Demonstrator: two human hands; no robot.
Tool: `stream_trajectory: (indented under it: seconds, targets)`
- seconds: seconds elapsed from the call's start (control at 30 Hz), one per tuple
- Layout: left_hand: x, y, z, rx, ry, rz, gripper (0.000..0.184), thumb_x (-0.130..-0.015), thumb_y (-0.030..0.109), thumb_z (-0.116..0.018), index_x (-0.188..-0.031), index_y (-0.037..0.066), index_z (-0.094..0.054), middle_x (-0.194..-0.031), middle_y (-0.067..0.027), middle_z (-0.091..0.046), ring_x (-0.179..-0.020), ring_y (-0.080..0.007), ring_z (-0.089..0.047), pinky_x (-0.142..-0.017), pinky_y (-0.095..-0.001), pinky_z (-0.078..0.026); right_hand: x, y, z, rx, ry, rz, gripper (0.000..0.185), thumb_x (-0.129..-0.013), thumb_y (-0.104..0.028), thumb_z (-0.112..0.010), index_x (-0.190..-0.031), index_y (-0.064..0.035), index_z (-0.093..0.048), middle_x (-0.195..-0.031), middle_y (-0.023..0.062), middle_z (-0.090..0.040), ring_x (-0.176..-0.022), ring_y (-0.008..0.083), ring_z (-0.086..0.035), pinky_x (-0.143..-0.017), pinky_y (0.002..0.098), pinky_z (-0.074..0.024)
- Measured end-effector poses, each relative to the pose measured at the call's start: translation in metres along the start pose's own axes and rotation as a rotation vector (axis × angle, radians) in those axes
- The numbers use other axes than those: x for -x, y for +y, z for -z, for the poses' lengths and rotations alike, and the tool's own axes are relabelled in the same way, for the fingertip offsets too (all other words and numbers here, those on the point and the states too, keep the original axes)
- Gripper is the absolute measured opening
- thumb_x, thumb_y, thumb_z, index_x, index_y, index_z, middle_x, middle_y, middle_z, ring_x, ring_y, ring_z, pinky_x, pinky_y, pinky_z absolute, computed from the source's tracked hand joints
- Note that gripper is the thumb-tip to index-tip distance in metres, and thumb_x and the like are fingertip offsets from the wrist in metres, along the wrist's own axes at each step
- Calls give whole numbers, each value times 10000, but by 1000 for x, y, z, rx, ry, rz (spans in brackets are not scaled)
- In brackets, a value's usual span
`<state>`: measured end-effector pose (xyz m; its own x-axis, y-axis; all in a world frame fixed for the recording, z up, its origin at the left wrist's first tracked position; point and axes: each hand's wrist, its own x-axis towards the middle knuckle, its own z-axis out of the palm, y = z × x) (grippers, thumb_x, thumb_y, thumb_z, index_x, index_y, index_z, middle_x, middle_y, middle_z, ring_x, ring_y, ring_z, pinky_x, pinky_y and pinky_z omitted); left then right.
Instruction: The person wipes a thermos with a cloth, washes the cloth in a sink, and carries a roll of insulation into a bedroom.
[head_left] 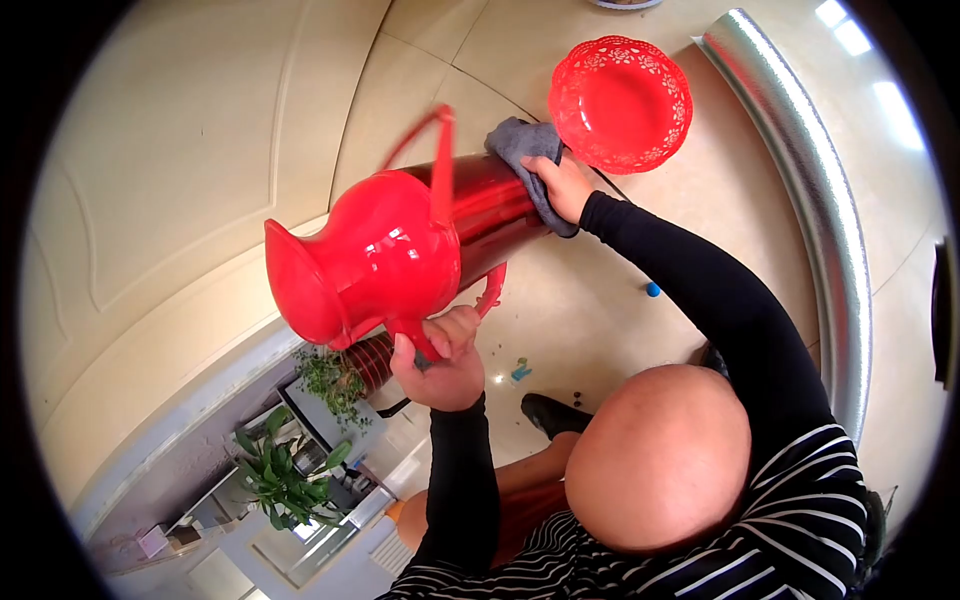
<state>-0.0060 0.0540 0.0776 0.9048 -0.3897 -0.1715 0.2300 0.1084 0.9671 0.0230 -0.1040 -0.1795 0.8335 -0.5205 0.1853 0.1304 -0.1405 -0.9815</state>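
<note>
A shiny red thermos flask lies tilted in the air, its spout pointing left and its base to the right. My left hand is closed around its side handle. My right hand presses a grey cloth round the lower end of the flask, fingers closed on the cloth. The flask's swing-up carrying handle stands out from the body and is smeared by motion. The cloth and my right hand cover the flask's base.
A red openwork-rimmed bowl sits on the tiled floor beyond my right hand. A long silver roll curves along the right. A small blue object lies on the floor. Green plants are at lower left, below a cream panel.
</note>
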Motion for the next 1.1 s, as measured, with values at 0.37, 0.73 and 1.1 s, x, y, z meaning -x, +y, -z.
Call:
stream_trajectory:
  seconds: [0.37, 0.73, 1.1]
  targets:
    - [8, -3, -5, -3, 50, -26, 463, -969, 431, -327, -626, 130, -402, -495, -26, -340, -520, -199, -326, -778, -392, -357, -51, -11, -11, 30, -253, -140, 276, -975, -268, -468, -1157, -152, -640, -1124, 236, -649, -1041, 418, -620, -897, 446, -486]
    - [12, -2, -12, 44, 170, -28, 479, -986, 409, -343, -626, 100, -409, -515, -38, -343, -554, -201, -317, -753, -392, -341, 72, -41, -38, -462, 288, -430, 388, -988, -290, -491, -1213, 7, -602, -1270, 226, -600, -1179, 418, -543, -1041, 408, -403]
    - [10, -3, -6, 39, 84, -8, 487, -982, 418, -331, -627, 91, -397, -528, -40, -337, -570, -214, -318, -747, -397, -332, 116, -59, -37, -464, 256, -395, 425, -1006, -250, -513, -1324, 31, -523, -1319, 155, -574, -1290, 285, -490, -1102, 351, -340]
